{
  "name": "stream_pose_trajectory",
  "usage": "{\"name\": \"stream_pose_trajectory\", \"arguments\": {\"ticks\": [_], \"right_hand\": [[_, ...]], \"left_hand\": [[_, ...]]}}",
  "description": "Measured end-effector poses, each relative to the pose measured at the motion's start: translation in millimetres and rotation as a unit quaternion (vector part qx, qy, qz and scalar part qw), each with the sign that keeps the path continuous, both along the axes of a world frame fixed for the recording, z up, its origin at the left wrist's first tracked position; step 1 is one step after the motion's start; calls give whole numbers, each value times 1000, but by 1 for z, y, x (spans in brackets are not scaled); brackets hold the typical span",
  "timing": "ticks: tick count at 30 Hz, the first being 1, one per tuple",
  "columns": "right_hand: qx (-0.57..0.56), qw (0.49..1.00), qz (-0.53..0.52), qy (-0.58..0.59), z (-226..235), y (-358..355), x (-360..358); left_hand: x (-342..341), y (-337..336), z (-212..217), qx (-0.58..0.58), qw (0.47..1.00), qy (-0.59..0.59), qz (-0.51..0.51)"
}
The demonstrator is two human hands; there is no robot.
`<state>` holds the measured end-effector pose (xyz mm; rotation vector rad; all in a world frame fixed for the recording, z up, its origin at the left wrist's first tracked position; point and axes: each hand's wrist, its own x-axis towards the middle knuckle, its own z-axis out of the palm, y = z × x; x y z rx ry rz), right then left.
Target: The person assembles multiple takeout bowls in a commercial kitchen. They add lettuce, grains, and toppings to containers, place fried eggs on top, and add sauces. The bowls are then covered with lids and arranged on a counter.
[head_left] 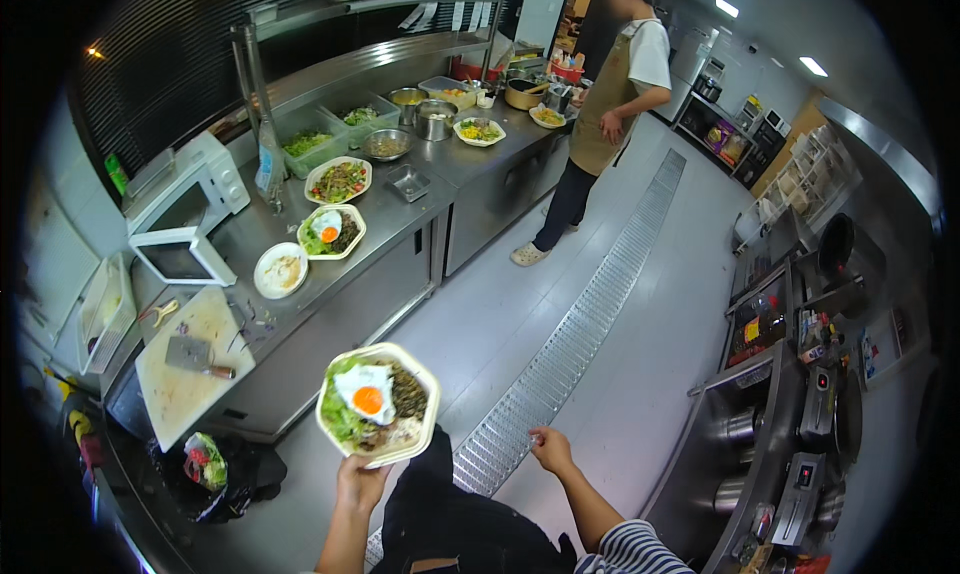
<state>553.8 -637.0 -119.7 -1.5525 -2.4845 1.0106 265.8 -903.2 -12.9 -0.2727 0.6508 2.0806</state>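
My left hand (360, 486) is closed on the near rim of an octagonal white takeout bowl (432, 414), carrying it level above the floor. In it are a fried egg (366, 394) with an orange yolk, green lettuce, dark minced topping and a pale heap. My right hand (551, 452) is held out over the floor drain, apart from the bowl, fingers curled together; whether something small is between them is not clear. On the steel counter at left stand a similar egg bowl (348, 236), a salad bowl (340, 181) and a round white bowl (281, 271) with brownish remains.
A cleaver (200, 358) lies on a cutting board (165, 399) at the counter's near end, beside a microwave (185, 257) with its door open. A co-worker (612, 104) in an apron stands by the counter. A metal drain grate (570, 344) runs along the floor; cooking equipment (798, 494) lines the right.
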Motion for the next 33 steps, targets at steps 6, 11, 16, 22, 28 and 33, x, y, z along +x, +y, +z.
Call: {"name": "stream_pose_trajectory", "arguments": {"ticks": [6, 11, 16, 22, 28, 33], "right_hand": [[-46, 995, 49, 78, -15, 120, -123], [-392, 885, -32, 250, 66, 197, -263], [-562, 769, -33, 303, 101, 278, -371], [-625, 748, 98, 200, 77, 378, -470], [-530, 805, 266, -20, 20, 393, -542], [-552, 766, 320, 78, -51, 288, -611]], "left_hand": [[-107, 172, -19, 7, 997, -6, -79], [-168, 255, -4, -15, 993, 25, -113], [-204, 301, -14, -21, 997, 28, -62], [-208, 353, -45, -76, 991, -42, 104], [-172, 347, -31, -74, 961, -56, 260], [-172, 338, 1, -152, 919, 12, 364]]}}
